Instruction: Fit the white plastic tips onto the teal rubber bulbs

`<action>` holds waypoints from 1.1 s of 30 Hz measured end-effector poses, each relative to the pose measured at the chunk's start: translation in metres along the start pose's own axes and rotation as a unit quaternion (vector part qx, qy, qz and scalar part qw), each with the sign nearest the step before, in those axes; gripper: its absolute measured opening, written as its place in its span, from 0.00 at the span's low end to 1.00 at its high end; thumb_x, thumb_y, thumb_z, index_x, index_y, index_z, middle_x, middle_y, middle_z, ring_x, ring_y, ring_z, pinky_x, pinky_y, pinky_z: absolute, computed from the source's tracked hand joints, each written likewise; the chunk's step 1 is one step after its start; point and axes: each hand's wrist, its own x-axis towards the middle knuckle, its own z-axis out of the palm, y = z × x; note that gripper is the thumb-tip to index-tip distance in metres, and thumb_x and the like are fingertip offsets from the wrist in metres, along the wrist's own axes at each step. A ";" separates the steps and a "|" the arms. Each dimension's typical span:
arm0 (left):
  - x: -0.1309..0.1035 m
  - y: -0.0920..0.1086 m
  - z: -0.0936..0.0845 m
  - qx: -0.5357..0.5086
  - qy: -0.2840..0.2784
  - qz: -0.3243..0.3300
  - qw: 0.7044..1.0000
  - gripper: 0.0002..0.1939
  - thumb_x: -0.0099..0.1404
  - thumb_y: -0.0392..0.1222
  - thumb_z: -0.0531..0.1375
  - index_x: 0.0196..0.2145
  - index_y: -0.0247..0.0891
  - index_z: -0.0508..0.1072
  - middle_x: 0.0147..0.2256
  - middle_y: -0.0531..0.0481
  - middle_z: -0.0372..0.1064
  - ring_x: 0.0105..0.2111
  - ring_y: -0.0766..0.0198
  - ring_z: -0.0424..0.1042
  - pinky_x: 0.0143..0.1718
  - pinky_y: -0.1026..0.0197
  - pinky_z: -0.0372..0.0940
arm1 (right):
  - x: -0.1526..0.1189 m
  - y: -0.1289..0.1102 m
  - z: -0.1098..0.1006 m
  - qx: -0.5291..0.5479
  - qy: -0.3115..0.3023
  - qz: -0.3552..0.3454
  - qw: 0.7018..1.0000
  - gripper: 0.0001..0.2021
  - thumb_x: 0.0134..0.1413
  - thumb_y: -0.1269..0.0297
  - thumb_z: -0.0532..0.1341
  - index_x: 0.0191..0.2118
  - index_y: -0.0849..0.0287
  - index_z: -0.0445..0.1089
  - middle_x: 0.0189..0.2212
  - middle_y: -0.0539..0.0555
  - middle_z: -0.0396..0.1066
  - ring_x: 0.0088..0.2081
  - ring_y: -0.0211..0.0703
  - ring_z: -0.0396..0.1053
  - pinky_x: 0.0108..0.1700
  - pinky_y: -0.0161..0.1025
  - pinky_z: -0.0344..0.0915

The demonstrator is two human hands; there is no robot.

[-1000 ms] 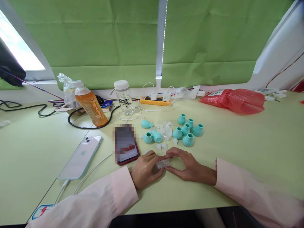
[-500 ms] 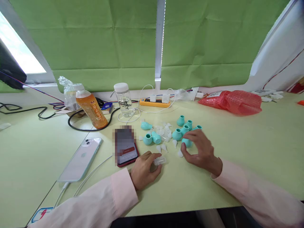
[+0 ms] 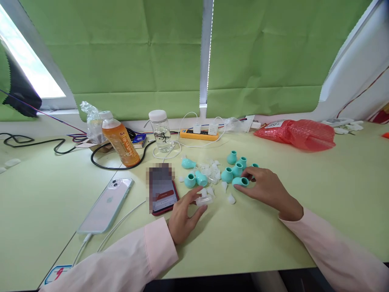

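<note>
A small clear plastic tube (image 3: 204,200) lies between the thumb and forefinger of my left hand (image 3: 186,217), low over the table. My right hand (image 3: 267,187) grips a teal bulb (image 3: 240,182) with thumb and fingers; it is tilted, its dark mouth to the right. Several more teal bulbs stand just behind it, such as an upright bulb (image 3: 227,175). To the left are another upright bulb (image 3: 190,181) and two on their sides, one a lying bulb (image 3: 188,163). Loose clear plastic pieces (image 3: 213,172) are heaped between, with small white pointed tips (image 3: 231,198) nearer me.
A dark-screened phone (image 3: 164,194) and a pale phone on a cable (image 3: 106,205) lie to the left. Behind stand an orange drink bottle (image 3: 121,144), a clear water bottle (image 3: 161,134) and an orange power strip (image 3: 197,135). A red plastic bag (image 3: 298,134) lies at the back right.
My right hand has closed on the nearest teal bulb and tipped it over. The left hand's fingers have shifted slightly up and spread wider around the clear tube.
</note>
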 end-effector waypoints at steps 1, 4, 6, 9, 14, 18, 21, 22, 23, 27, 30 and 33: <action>0.000 -0.001 0.000 0.002 -0.013 0.001 1.000 0.20 0.60 0.39 0.52 0.50 0.39 0.56 0.41 0.46 0.65 0.38 0.64 0.66 0.39 0.62 0.62 | -0.001 -0.002 -0.003 0.057 0.017 -0.026 0.998 0.10 0.38 0.57 0.60 0.24 0.58 0.62 0.24 0.50 0.67 0.27 0.42 0.66 0.28 0.39 0.62; -0.001 -0.003 0.001 0.010 -0.057 0.008 0.998 0.18 0.62 0.38 0.48 0.51 0.39 0.55 0.38 0.46 0.65 0.38 0.62 0.65 0.38 0.60 0.61 | -0.007 -0.012 -0.005 0.252 0.026 -0.088 0.963 0.10 0.38 0.61 0.61 0.25 0.58 0.58 0.33 0.54 0.68 0.36 0.43 0.67 0.35 0.40 0.65; -0.003 -0.003 0.002 0.006 -0.057 0.001 0.998 0.17 0.62 0.37 0.48 0.49 0.39 0.57 0.39 0.46 0.64 0.38 0.62 0.65 0.38 0.60 0.61 | -0.013 -0.021 -0.002 0.360 -0.008 -0.091 0.929 0.11 0.40 0.64 0.61 0.25 0.57 0.55 0.38 0.56 0.68 0.40 0.44 0.66 0.37 0.40 0.66; -0.005 -0.001 0.003 -0.008 -0.036 0.014 0.999 0.19 0.62 0.36 0.48 0.51 0.40 0.52 0.44 0.45 0.61 0.43 0.61 0.62 0.42 0.59 0.59 | -0.025 -0.036 0.008 0.428 -0.059 -0.096 0.897 0.13 0.40 0.67 0.60 0.26 0.56 0.51 0.37 0.56 0.69 0.39 0.43 0.67 0.38 0.40 0.65; -0.008 0.008 0.003 -0.066 -0.062 0.007 0.996 0.16 0.63 0.35 0.45 0.49 0.41 0.53 0.38 0.46 0.62 0.40 0.62 0.63 0.41 0.58 0.58 | -0.037 -0.056 0.026 0.374 -0.051 -0.100 0.921 0.15 0.39 0.66 0.60 0.24 0.56 0.48 0.24 0.49 0.67 0.26 0.37 0.64 0.30 0.35 0.61; -0.010 0.009 0.007 -0.179 -0.013 -0.044 0.983 0.06 0.63 0.36 0.47 0.39 0.39 0.52 0.37 0.47 0.63 0.38 0.64 0.64 0.41 0.58 0.58 | -0.037 -0.064 0.033 0.299 -0.090 -0.071 0.947 0.14 0.37 0.62 0.61 0.26 0.57 0.52 0.22 0.47 0.62 0.23 0.35 0.59 0.26 0.33 0.57; -0.010 0.008 0.008 -0.193 -0.009 -0.029 0.981 0.02 0.62 0.37 0.48 0.34 0.38 0.54 0.35 0.47 0.60 0.36 0.65 0.63 0.37 0.59 0.59 | -0.035 -0.066 0.036 0.267 -0.109 -0.070 0.955 0.11 0.38 0.62 0.60 0.28 0.58 0.56 0.22 0.47 0.63 0.24 0.35 0.59 0.27 0.33 0.56; -0.009 0.008 0.008 -0.183 -0.014 -0.019 0.983 0.01 0.62 0.36 0.48 0.33 0.38 0.56 0.34 0.47 0.60 0.36 0.64 0.62 0.37 0.60 0.59 | -0.034 -0.066 0.037 0.254 -0.110 -0.072 0.958 0.09 0.39 0.63 0.59 0.26 0.58 0.57 0.22 0.47 0.63 0.24 0.35 0.59 0.27 0.33 0.55; -0.008 0.008 0.007 -0.171 -0.017 -0.009 0.985 0.01 0.61 0.36 0.49 0.32 0.37 0.57 0.34 0.47 0.60 0.36 0.64 0.62 0.37 0.60 0.59 | -0.033 -0.066 0.038 0.239 -0.108 -0.073 0.962 0.08 0.40 0.63 0.59 0.25 0.58 0.57 0.21 0.48 0.63 0.24 0.36 0.59 0.26 0.33 0.54; -0.004 0.011 0.003 -0.129 0.026 0.026 0.991 0.03 0.57 0.34 0.55 0.26 0.36 0.62 0.33 0.47 0.63 0.35 0.64 0.63 0.36 0.61 0.60 | -0.032 -0.062 0.042 0.196 -0.071 -0.076 0.975 0.07 0.39 0.65 0.57 0.21 0.59 0.57 0.20 0.49 0.62 0.25 0.37 0.59 0.26 0.33 0.53; -0.006 0.014 0.003 -0.130 0.045 0.027 0.990 0.06 0.53 0.33 0.58 0.23 0.36 0.61 0.29 0.49 0.65 0.30 0.66 0.66 0.31 0.63 0.61 | -0.031 -0.058 0.045 0.199 -0.070 -0.086 0.974 0.04 0.38 0.68 0.56 0.22 0.59 0.57 0.19 0.49 0.62 0.23 0.36 0.59 0.25 0.32 0.51; -0.008 0.015 0.004 -0.142 0.048 -0.020 0.989 0.09 0.52 0.34 0.59 0.32 0.37 0.62 0.28 0.51 0.67 0.28 0.67 0.67 0.30 0.64 0.64 | -0.031 -0.056 0.046 0.191 -0.082 -0.096 0.973 0.03 0.37 0.69 0.54 0.24 0.59 0.58 0.19 0.48 0.64 0.21 0.36 0.60 0.24 0.32 0.51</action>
